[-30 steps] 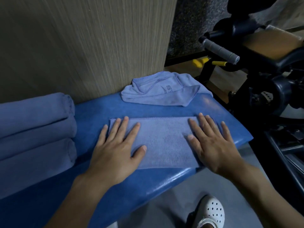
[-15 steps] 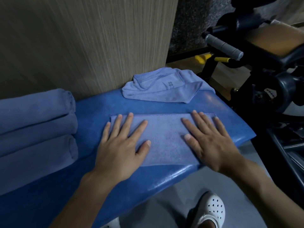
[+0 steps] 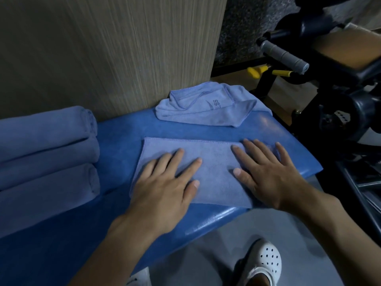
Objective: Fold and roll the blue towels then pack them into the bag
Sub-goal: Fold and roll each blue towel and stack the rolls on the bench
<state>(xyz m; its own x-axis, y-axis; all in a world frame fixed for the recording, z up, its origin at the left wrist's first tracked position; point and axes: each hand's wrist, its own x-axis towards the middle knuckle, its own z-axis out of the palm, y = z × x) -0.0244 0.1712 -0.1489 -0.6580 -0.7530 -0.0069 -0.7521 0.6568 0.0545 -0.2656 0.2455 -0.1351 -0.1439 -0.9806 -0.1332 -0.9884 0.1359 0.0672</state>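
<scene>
While the folded towel (image 3: 212, 164) is lying flat on the blue padded bench (image 3: 121, 139), the left hand (image 3: 165, 190) and right hand (image 3: 268, 174) are pressing on it, fingers spread. Behind it a crumpled towel (image 3: 208, 106) is sitting by the wall; three rolled towels (image 3: 45, 153) are stacking up at the left.

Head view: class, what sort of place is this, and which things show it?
Probably a gym or physiotherapy room: a padded blue bench, a black exercise machine with a grey grip beside it, and rolled towels on the bench.
</scene>
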